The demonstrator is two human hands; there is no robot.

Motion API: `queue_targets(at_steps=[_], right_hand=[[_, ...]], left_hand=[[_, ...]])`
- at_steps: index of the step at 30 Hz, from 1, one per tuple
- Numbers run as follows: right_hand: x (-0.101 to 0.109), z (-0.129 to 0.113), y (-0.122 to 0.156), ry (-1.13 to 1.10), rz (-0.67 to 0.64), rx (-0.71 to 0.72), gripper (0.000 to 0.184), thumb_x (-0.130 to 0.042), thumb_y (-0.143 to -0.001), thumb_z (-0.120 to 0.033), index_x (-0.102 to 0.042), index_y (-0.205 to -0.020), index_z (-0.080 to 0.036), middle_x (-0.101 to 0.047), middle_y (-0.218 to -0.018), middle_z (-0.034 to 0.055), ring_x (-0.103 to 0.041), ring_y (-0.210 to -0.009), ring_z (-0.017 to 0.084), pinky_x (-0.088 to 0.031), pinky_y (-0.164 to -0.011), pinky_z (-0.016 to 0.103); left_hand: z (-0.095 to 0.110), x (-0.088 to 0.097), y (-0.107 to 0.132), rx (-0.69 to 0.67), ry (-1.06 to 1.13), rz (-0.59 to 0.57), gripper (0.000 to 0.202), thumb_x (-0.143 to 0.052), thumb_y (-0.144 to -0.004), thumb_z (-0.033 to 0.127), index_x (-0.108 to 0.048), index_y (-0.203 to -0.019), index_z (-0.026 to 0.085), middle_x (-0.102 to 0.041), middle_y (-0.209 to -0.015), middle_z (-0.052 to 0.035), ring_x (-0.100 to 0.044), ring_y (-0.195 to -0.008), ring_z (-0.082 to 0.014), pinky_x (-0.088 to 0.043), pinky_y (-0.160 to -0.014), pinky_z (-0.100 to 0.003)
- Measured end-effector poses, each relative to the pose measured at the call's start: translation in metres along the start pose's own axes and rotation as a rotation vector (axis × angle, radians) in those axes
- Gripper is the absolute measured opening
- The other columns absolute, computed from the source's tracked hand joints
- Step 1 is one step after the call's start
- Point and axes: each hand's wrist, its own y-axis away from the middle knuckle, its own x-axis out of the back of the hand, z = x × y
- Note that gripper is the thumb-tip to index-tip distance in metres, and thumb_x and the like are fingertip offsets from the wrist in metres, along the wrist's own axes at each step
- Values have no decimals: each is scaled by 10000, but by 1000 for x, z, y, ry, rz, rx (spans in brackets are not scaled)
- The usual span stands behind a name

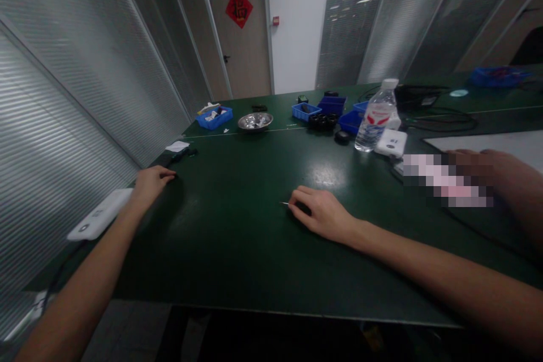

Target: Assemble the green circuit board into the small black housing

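My left hand (151, 180) rests on the dark green table (237, 249) near its left edge, fingers curled loosely, close to a small black object (183, 154) and a white paper scrap (177, 146). My right hand (319, 212) lies mid-table, fingers closed around a small dark tool whose thin metal tip (284, 203) pokes out to the left. Another person's hands (487, 167) rest at the right edge over a blurred-out item.
A white device (98, 216) lies by my left forearm. Further back stand a water bottle (375, 117), a white box (391, 142), a metal bowl (255, 120), several blue bins (214, 117), black round parts (322, 121) and cables (441, 119).
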Motion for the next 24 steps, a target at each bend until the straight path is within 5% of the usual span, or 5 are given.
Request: queue_targets(at_steps=[24], right_hand=[[3, -1, 1, -14, -8, 3, 146, -520, -1012, -283, -635, -1000, -193, -639, -954, 37, -588, -765, 144, -434, -695, 278]], left_hand=[[11, 3, 5, -60, -201, -37, 370, -471, -944, 266, -753, -1169, 180, -722, -1185, -135, -661, -1093, -321, -497, -967, -395]])
